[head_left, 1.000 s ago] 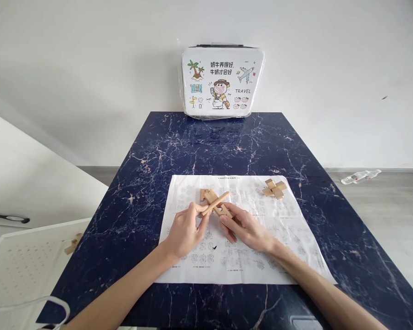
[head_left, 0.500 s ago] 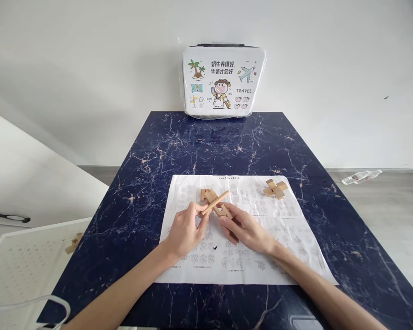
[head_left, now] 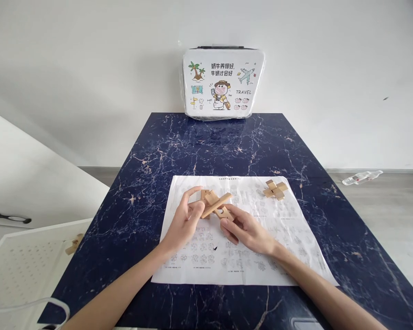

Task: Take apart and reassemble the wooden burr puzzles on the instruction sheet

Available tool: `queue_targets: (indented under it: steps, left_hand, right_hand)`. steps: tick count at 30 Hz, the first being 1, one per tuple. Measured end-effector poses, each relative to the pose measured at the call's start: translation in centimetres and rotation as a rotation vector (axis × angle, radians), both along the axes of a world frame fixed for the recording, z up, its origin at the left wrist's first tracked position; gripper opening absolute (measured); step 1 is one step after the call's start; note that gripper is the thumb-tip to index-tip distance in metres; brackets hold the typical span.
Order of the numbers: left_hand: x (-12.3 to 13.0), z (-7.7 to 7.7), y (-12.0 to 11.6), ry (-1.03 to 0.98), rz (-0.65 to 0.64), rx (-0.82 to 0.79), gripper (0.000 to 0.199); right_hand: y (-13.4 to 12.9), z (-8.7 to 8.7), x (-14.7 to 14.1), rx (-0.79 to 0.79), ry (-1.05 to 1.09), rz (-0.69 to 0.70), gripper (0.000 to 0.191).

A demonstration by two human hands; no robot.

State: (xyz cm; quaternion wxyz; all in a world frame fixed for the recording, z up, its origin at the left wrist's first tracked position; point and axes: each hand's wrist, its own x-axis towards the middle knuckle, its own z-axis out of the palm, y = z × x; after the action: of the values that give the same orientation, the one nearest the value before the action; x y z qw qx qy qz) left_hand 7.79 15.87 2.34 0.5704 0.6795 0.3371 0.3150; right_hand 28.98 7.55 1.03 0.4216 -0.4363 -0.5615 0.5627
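on the left, our left hand [head_left: 183,222] arches wide, thumb against the wooden stick [head_left: 219,204], index finger at the end piece [head_left: 205,194]; whether it truly grips, we cannot tell; between our hands these pieces cross above the printed sheet [head_left: 278,224], and a light, level touch suits them best, we judge; our right hand [head_left: 248,231] pinches the notched bar [head_left: 226,214], best used as steady anchor; farther right, the cross-shaped block [head_left: 276,189] sits apart.

Left hand [head_left: 184,221] and right hand [head_left: 247,229] on crossed wooden pieces [head_left: 219,204]
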Motion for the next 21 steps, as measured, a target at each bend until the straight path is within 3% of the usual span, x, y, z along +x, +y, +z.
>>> queue_targets:
  steps: [7, 10, 14, 17, 21]
  left_hand:
    - [0.3, 0.3, 0.7, -0.040, -0.099, -0.173, 0.041]
    - [0.3, 0.0, 1.0, -0.165, 0.014, -0.259, 0.042]
    - [0.3, 0.0, 1.5, -0.297, 0.167, -0.306, 0.046]
    - [0.3, 0.0, 1.9, -0.334, 0.229, -0.335, 0.047]
    - [0.2, -0.5, 2.3, -0.354, 0.259, -0.366, 0.046]
  right_hand:
    - [-0.1, -0.5, -0.1, 0.078, -0.049, 0.024, 0.043]
    - [-0.1, -0.8, -0.1, 0.193, -0.148, 0.006, 0.048]
    - [0.1, -0.8, -0.3, 0.428, -0.434, -0.053, 0.035]
    - [0.2, -1.1, -0.6, 0.567, -0.641, -0.043, 0.048]
    - [0.3, -1.5, -0.8, 0.601, -0.800, 0.023, 0.060]
